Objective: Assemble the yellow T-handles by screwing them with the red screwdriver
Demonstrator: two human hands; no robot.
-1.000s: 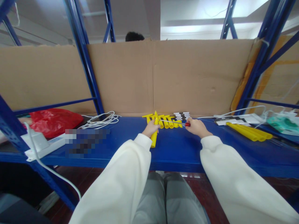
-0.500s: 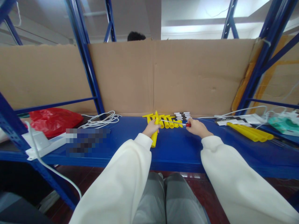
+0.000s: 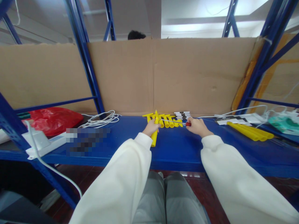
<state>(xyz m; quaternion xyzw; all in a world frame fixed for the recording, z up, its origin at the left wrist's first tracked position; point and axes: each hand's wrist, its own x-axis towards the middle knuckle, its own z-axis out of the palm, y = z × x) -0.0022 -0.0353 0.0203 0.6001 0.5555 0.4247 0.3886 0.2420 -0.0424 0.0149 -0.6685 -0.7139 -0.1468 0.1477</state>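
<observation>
Over the shelf's [image 3: 177, 152] middle, our left hand [image 3: 151, 127] grips a tube [image 3: 154, 141] and our right hand [image 3: 197, 127] a screwdriver [image 3: 188, 124] aimed left at it; we're apparently screwing, which calls for steady alignment.

We cannot make out the pixelated patch [image 3: 87, 140] — and the left hand [image 3: 151, 128] hides part of the yellow tube [image 3: 154, 139] from us.
</observation>
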